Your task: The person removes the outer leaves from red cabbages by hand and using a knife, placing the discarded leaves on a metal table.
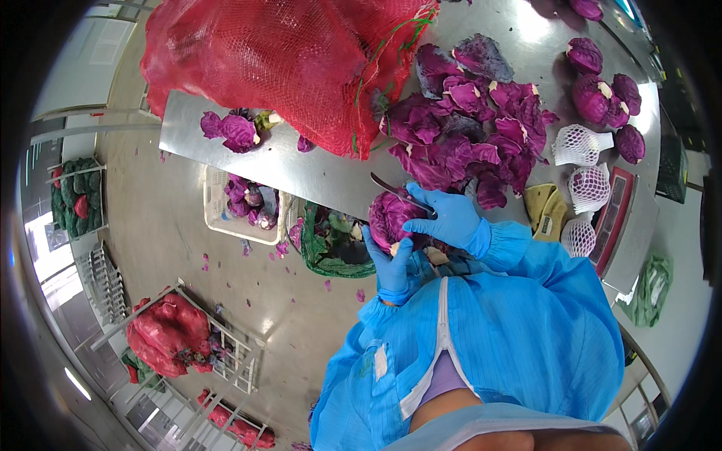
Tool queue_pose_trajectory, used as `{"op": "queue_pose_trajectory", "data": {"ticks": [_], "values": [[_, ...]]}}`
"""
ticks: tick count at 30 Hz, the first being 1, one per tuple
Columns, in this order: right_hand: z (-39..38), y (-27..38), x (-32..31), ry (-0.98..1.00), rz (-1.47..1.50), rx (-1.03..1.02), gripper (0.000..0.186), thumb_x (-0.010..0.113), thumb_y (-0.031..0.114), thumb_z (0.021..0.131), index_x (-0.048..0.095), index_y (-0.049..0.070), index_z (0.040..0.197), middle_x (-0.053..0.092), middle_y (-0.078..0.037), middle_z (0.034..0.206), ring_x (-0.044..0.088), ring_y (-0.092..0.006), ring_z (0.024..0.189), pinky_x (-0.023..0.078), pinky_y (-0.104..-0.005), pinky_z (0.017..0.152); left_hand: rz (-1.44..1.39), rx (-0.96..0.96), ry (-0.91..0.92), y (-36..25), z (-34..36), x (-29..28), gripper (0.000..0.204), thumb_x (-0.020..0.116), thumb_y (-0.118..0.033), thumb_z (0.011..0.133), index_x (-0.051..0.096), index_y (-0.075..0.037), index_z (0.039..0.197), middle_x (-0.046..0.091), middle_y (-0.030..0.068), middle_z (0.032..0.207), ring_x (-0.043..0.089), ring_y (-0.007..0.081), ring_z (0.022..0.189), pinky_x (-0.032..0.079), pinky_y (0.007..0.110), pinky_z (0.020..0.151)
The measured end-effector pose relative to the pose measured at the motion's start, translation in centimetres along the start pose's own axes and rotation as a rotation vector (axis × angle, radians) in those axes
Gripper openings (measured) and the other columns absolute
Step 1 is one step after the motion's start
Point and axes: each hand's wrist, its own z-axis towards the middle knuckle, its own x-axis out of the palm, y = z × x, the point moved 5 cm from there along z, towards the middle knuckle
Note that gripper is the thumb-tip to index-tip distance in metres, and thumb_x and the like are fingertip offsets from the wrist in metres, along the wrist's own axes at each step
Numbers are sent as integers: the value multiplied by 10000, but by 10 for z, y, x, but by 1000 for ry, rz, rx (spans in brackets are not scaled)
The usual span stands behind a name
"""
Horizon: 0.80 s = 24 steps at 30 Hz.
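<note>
At the table's near edge, my gloved left hand (389, 269) supports a red cabbage (389, 219) from below, its fingers curled against the head. A curved knife (391, 189) is gripped in my gloved right hand (451, 218), its blade pointing left across the top of the cabbage. The right fingers also touch the cabbage's side; the knife's handle is mostly hidden by them. Just beyond my hands spreads a heap of loose purple cabbage leaves (481, 143).
A large red mesh sack (278, 68) lies across the steel table (316, 179). To the right are whole cabbages (590, 98), white foam nets (588, 188), a tan cloth (545, 210) and a red-framed scale (615, 218). A white crate (256, 234) and green mesh bag (327, 263) hold cabbage pieces.
</note>
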Motion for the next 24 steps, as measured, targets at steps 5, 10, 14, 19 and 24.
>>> {"op": "queue_pose_trajectory", "data": {"ticks": [5, 10, 14, 19, 24], "values": [[-4, 11, -1, 68, -325, -34, 748, 600, 542, 868, 456, 22, 1387, 623, -136, 856, 636, -291, 720, 501, -393, 612, 966, 542, 186, -31, 8, 12, 1247, 877, -286, 611, 66, -15, 1519, 116, 221, 1560, 140, 365, 1446, 154, 453, 1174], [-7, 8, -5, -95, -341, -180, 591, 605, 439, 896, 544, 14, 1302, 607, -130, 722, 595, -289, 535, 468, -391, 504, 1053, 612, 211, -41, 6, 23, 1354, 917, -320, 504, 74, -9, 1517, 204, 236, 1537, 251, 394, 1414, 262, 457, 1141], [0, -14, -6, -162, -118, -192, 490, 639, 407, 882, 646, 1, 1156, 634, -144, 693, 624, -271, 569, 477, -371, 524, 998, 552, 218, -43, 9, 25, 1346, 917, -328, 499, 94, -2, 1514, 226, 241, 1530, 288, 404, 1396, 287, 464, 1128], [0, -23, -2, -81, 484, 277, 367, 626, 317, 923, 672, -30, 1033, 667, -136, 663, 574, -154, 479, 442, -317, 446, 1076, 731, 166, -44, 4, 21, 1205, 876, -322, 574, 172, -4, 1499, 209, 260, 1536, 248, 432, 1409, 257, 497, 1136], [-17, -29, 19, -98, 993, 558, 337, 585, 283, 963, 635, -45, 1020, 660, -121, 650, 507, -105, 386, 388, -252, 363, 1182, 775, 414, -62, 10, 26, 1090, 841, -266, 602, 252, -81, 1500, 225, 264, 1531, 231, 466, 1405, 243, 536, 1135]]}}
